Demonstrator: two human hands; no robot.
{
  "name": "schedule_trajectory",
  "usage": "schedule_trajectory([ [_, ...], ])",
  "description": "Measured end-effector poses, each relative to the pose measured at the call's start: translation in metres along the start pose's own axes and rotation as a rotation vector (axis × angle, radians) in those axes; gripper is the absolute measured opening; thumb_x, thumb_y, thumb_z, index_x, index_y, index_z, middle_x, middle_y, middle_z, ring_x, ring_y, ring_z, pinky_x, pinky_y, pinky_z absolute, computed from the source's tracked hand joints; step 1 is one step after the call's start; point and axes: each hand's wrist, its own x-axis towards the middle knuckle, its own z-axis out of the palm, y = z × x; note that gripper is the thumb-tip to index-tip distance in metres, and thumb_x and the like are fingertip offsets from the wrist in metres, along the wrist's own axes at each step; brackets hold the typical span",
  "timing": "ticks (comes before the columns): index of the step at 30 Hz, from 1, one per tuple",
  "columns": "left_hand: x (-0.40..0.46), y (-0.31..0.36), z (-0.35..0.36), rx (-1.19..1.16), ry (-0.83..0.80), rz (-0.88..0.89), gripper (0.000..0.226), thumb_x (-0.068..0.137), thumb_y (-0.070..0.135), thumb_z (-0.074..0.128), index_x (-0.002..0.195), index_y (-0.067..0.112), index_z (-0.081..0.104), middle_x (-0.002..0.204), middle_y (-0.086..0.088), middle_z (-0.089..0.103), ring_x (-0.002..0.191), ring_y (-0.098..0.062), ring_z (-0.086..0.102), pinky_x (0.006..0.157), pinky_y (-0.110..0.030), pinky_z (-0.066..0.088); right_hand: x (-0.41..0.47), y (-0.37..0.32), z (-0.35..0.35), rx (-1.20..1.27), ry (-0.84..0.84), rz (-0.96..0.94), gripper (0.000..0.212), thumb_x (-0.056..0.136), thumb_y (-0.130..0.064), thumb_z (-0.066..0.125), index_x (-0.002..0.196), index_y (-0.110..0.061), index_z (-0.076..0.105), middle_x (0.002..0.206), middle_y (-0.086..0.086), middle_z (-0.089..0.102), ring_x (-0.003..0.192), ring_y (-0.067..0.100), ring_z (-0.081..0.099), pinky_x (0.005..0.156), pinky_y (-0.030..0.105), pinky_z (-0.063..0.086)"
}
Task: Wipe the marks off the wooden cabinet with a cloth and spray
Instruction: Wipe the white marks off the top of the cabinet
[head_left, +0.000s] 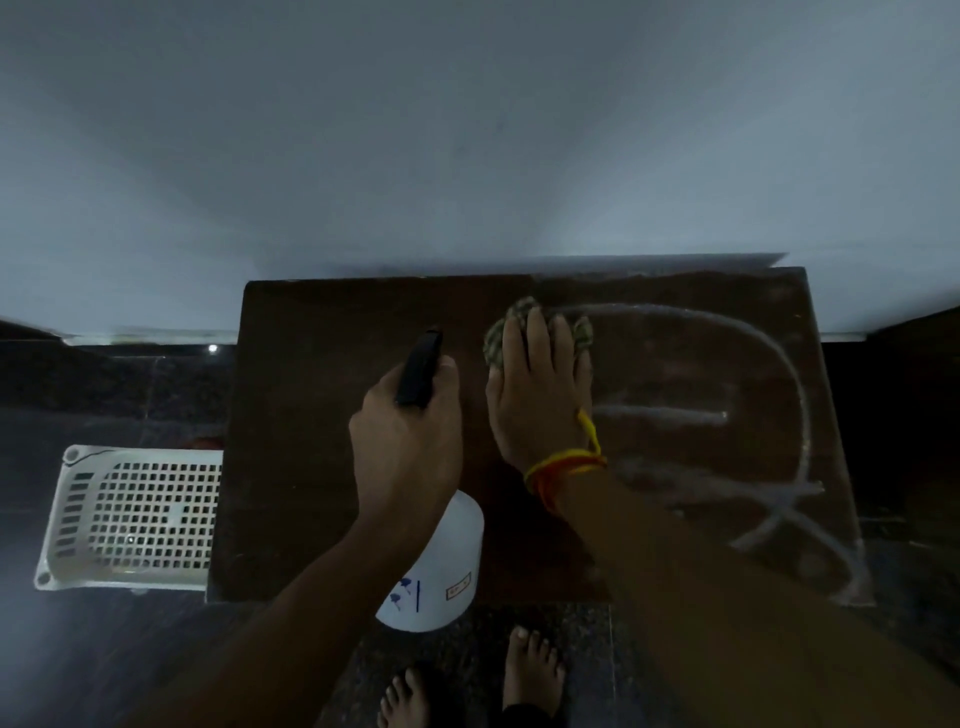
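Note:
A dark wooden cabinet (332, 467) stands against the wall, seen from above. White chalk-like marks (769, 415) cover the right half of its top: a big curve, a short bar and crossing lines. My right hand (540, 400) presses a bunched greenish cloth (498, 332) flat on the top, at the left end of the curve. My left hand (410, 447) grips the black head of a white spray bottle (441, 566), held above the cabinet's front edge with the nozzle pointing toward the wall.
A white perforated plastic basket (135, 519) sits on the dark floor just left of the cabinet. A pale wall (467, 130) rises behind the cabinet. My bare feet (530, 670) stand on the dark stone floor at the cabinet's front.

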Motion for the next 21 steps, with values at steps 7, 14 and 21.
schedule_trajectory([
  [7,0.0,-0.002,0.002,0.011,0.023,0.011,0.025,0.098,0.035,0.053,0.074,0.032,0.05,0.064,-0.005,0.056,0.063,-0.039,0.063,0.06,-0.054,0.056,0.067,0.008,-0.005,-0.046,-0.022,-0.018,0.058,0.097,-0.037,0.035,0.149,-0.011,0.027,0.155,0.014,0.026,0.143,0.037,0.019,0.111,0.056,0.022],
  [14,-0.008,0.001,-0.002,-0.011,0.009,-0.015,0.024,0.098,0.034,0.053,0.075,0.029,0.053,0.065,-0.004,0.056,0.061,-0.027,0.057,0.063,-0.054,0.056,0.027,0.007,-0.007,0.001,-0.037,-0.029,0.059,0.095,-0.036,0.041,0.148,-0.012,0.03,0.154,0.013,0.028,0.143,0.036,0.02,0.11,0.056,0.023],
  [21,-0.021,-0.008,-0.003,-0.011,0.014,0.043,0.023,0.098,0.033,0.053,0.076,0.03,0.052,0.064,-0.002,0.055,0.06,-0.03,0.057,0.063,-0.054,0.056,0.032,0.01,-0.006,-0.012,-0.054,-0.034,0.059,0.095,-0.036,0.04,0.148,-0.013,0.028,0.155,0.012,0.026,0.143,0.036,0.02,0.11,0.055,0.022],
])
